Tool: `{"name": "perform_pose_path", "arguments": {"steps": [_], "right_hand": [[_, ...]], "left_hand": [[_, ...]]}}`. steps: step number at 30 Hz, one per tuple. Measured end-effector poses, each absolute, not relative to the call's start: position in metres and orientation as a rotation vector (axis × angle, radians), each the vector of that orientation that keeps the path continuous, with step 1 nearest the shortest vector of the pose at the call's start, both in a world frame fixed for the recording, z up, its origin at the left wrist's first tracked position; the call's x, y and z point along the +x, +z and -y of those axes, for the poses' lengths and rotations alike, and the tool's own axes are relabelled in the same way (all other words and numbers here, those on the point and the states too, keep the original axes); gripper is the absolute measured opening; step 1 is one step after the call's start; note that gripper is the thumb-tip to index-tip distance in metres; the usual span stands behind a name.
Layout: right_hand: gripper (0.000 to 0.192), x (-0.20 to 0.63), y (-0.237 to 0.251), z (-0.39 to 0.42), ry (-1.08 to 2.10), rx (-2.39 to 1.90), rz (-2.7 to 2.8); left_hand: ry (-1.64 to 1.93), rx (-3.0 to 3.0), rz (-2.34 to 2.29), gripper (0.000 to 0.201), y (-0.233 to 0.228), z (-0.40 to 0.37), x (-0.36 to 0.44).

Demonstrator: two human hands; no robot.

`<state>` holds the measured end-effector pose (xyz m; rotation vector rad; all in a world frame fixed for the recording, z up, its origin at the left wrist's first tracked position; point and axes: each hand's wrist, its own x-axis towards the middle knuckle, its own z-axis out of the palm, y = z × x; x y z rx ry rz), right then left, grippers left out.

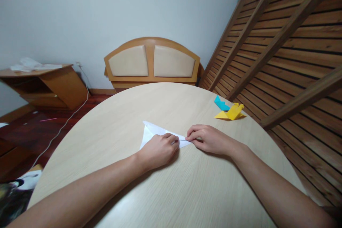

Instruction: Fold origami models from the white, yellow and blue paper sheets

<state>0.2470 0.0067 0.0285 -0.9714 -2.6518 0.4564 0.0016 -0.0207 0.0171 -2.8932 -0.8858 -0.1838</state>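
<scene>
both hands press a folded white paper (156, 131) flat at the table's (187, 192) middle: my left hand (159, 149) curled over its centre, my right hand (210, 139) pinching its pointed right tip; long axis runs left-right.

Both forearms reach forward over the table (171, 192), the left hand (157, 149) curled with knuckles up and fingertips pressing down near the table's middle, the right hand (210, 139) just beside it, fingertips pinched and pointing toward the left one.
</scene>
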Motion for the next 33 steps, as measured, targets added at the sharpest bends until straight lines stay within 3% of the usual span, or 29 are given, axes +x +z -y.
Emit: {"name": "perform_pose_path", "arguments": {"steps": [33], "right_hand": [[0.033,0.2408,0.0293,-0.0048,0.389,-0.972,2.681]], "left_hand": [[-0.189,-2.927,0.842,0.02,0.0167,0.0201,0.0008]]}}
